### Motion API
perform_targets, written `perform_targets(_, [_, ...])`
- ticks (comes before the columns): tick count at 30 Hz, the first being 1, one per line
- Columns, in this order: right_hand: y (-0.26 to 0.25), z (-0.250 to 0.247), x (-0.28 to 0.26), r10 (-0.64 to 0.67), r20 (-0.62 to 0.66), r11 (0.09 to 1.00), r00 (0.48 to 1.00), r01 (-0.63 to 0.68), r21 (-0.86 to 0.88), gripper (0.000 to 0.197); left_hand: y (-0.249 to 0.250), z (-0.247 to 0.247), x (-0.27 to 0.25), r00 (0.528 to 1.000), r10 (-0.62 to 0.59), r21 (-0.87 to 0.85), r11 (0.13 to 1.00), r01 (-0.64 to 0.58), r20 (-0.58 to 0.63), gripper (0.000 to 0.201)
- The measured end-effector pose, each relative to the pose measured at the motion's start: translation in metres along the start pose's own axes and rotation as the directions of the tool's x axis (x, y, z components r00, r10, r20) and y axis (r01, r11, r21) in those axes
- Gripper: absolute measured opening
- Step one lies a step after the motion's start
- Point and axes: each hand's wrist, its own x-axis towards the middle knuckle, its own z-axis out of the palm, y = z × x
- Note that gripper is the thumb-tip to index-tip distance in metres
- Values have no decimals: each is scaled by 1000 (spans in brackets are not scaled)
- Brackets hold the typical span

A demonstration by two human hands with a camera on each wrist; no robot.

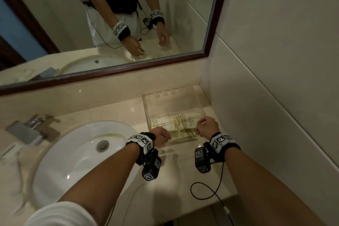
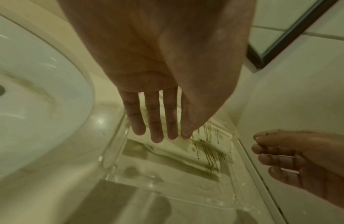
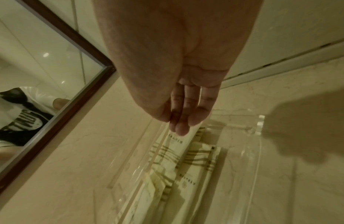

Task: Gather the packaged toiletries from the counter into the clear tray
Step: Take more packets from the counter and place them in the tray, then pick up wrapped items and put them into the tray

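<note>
Cramped bathroom corner: pale marble counter (image 1: 183, 180) running under a dark-framed mirror (image 1: 117, 68), white sink (image 1: 78, 148) to the left, tiled wall close on the right. Tucked into that corner, against the backsplash and right beside the sink rim, a clear tray (image 1: 146, 108) — placed, by the look of it, to keep small things clear of splashes.

Inside the tray, toward its near end, several cream packets (image 1: 185, 128) with olive stripes and a line of small print, lying flat and overlapping like a loose fan; long edges roughly aligned with the tray's short side, probably because dropped in one after another rather than squared up. No other packet visible on the bare counter near the tray, so gathering judged close to finished. More flat packets reflected in the mirror at far left, beyond the sink; whether part of the job, cannot tell.

Left hand (image 1: 161, 138) poised over the tray's near left edge, fingers (image 2: 155, 121) straight and slightly spread, holding nothing, tips just above the packets. Right hand (image 1: 207, 127) over the near right edge, fingers (image 3: 184, 115) loosely bent and bunched, also empty, hanging just over the top packet. Both palms down either side of the pile: likely placed to nudge the packets together or steady them.
</note>
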Motion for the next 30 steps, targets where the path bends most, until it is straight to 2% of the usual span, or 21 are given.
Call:
perform_targets(9, [-60, 49, -19, -148, 130, 986, 980, 157, -55, 6, -52, -30, -44, 982, -109, -182, 980, 80, -154, 25])
perform_targets(19, [-130, 143, -69, -285, 319, 935, 904, 335, -115, 9, -146, -58, -124, 926, -270, -351, 921, 169, -263, 23])
perform_targets(24, [-170, 206, -104, -343, 433, 875, 833, 451, -174, 11, -211, -66, -184, 857, -365, -434, 880, 191, -363, 21])
perform_targets(30, [-208, 281, -147, -379, 578, 765, 723, 596, -244, 7, -282, -70, -250, 779, -487, -556, 802, 220, -394, 20])
